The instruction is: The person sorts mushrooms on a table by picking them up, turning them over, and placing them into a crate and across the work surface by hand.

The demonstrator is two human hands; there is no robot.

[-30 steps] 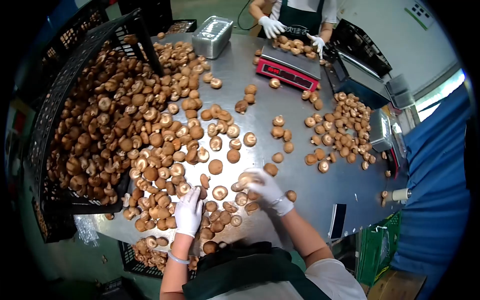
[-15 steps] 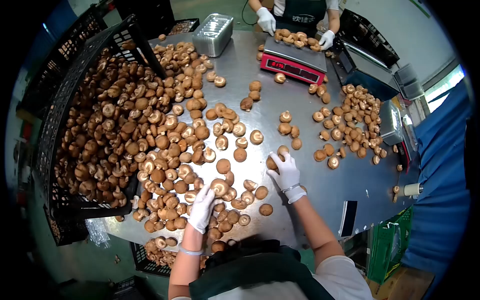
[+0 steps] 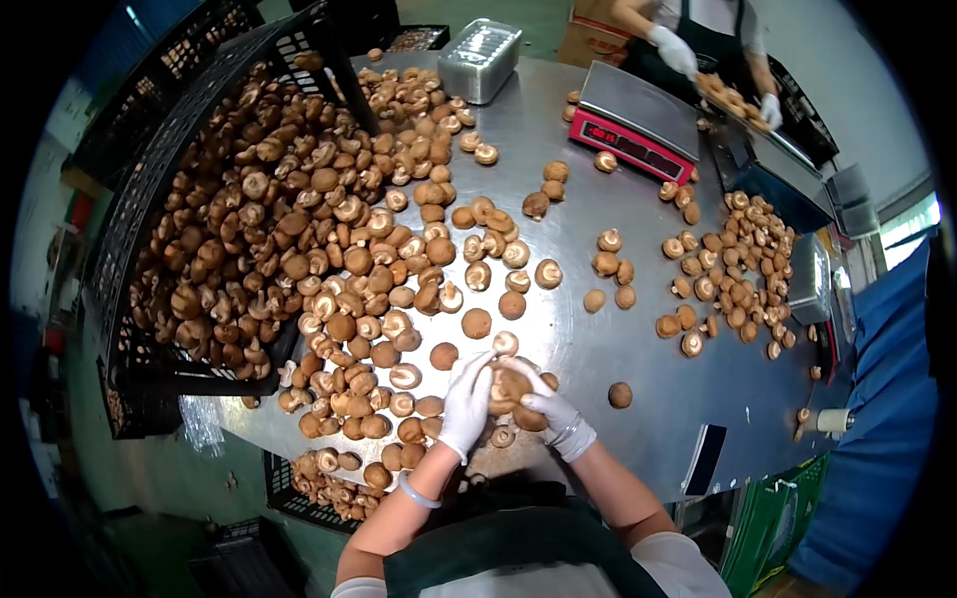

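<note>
My left hand (image 3: 466, 407), in a white glove, curves around the left side of a small cluster of brown mushrooms (image 3: 509, 389) near the table's front edge. From the other side my gloved right hand (image 3: 558, 421) closes on the same cluster, its fingers over the caps. The two hands almost meet, and part of the cluster is hidden by the fingers. A pale-stemmed mushroom (image 3: 505, 344) shows just beyond the fingertips. Below the hands, another mushroom (image 3: 502, 437) is partly visible.
A black crate (image 3: 120, 289) tips a big mushroom heap (image 3: 289, 219) onto the metal table (image 3: 598, 453). Clear plastic trays (image 3: 479, 62), a red scale (image 3: 638, 125) and a smaller mushroom pile (image 3: 743, 264) stand farther off. A co-worker's gloved hand (image 3: 675, 52) holds a filled tray (image 3: 733, 100).
My hands have come together around mushrooms, the right one moving left and inward. The co-worker's tray of mushrooms has left the scale and moved right. The view has shifted.
</note>
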